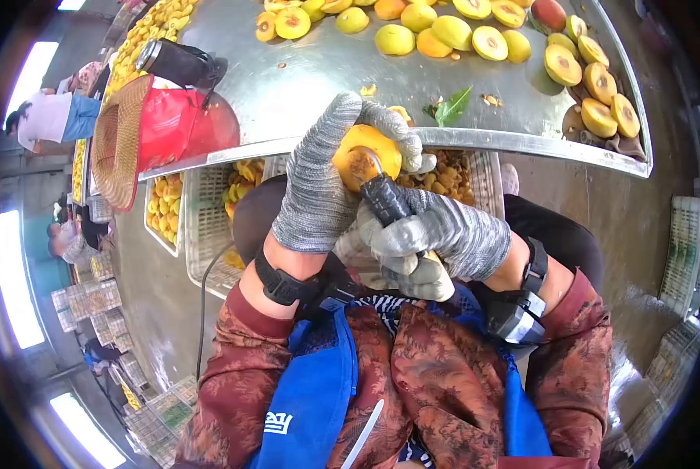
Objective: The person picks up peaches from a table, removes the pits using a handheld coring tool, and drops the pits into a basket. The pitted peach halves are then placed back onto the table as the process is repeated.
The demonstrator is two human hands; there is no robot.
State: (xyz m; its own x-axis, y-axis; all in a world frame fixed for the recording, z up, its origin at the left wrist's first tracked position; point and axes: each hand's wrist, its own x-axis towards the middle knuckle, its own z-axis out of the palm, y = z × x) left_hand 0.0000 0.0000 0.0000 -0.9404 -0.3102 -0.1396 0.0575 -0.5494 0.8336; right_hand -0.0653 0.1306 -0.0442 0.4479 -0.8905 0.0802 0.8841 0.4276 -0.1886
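My left hand [315, 180], in a grey knit glove, is wrapped round a yellow peach half [377, 148] with its cut face and brown centre turned toward me. My gloved right hand [444, 238] grips a pitting knife [387, 199] with a black-taped handle. The knife's thin curved metal tip rests at the brown middle of the peach. Both hands are close together in front of the metal table's near edge [514, 139]. A green leaf [453, 106] and small peach scraps lie on the table just beyond them.
Peach halves [451, 33] lie along the table's far side and right end. A red bag [182, 125], straw hat [121, 144] and black flask [180, 62] sit at the left. Crates [209, 203] with fruit and scraps stand below the edge. Other people [53, 117] are far left.
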